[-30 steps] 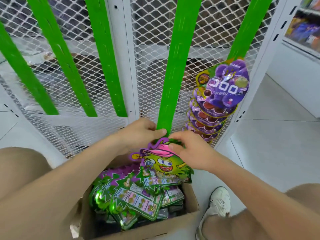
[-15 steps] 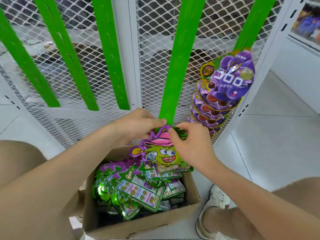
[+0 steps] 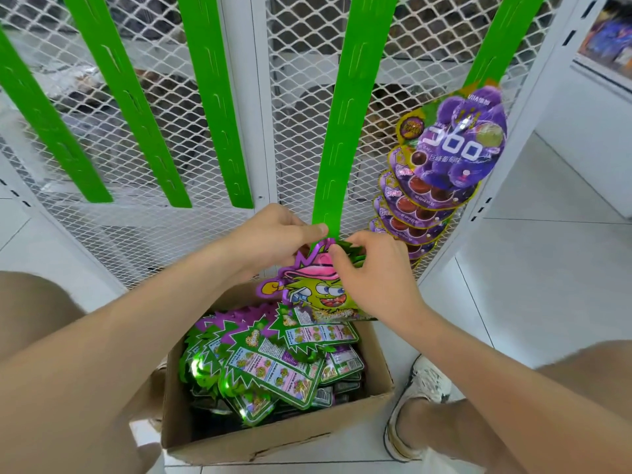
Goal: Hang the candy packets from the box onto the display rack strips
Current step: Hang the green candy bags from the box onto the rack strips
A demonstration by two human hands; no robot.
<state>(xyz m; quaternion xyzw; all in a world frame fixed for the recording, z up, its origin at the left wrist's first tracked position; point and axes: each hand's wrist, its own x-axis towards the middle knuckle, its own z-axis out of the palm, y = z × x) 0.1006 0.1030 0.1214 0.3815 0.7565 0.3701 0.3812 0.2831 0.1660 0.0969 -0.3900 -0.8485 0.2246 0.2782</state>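
Observation:
A green and purple candy packet (image 3: 314, 295) with a cartoon face hangs at the bottom end of the middle green strip (image 3: 345, 131). My left hand (image 3: 273, 234) pinches the strip's lower tip with thumb and fingers. My right hand (image 3: 372, 268) pinches the packet's top edge just below that tip. Below them an open cardboard box (image 3: 273, 436) holds several more green packets (image 3: 273, 364), most lying back side up. Whether the packet's hole is on a hook is hidden by my fingers.
Several purple grape candy packets (image 3: 455, 148) hang on the right green strip (image 3: 496, 46). More bare green strips (image 3: 212, 97) hang on the white mesh rack (image 3: 301, 63). My knees flank the box and my shoe (image 3: 420, 398) rests on the white floor tiles.
Both hands have lifted the cartoon packet's top edge up to the tip of the middle strip. The camera has tilted slightly, showing more of the box.

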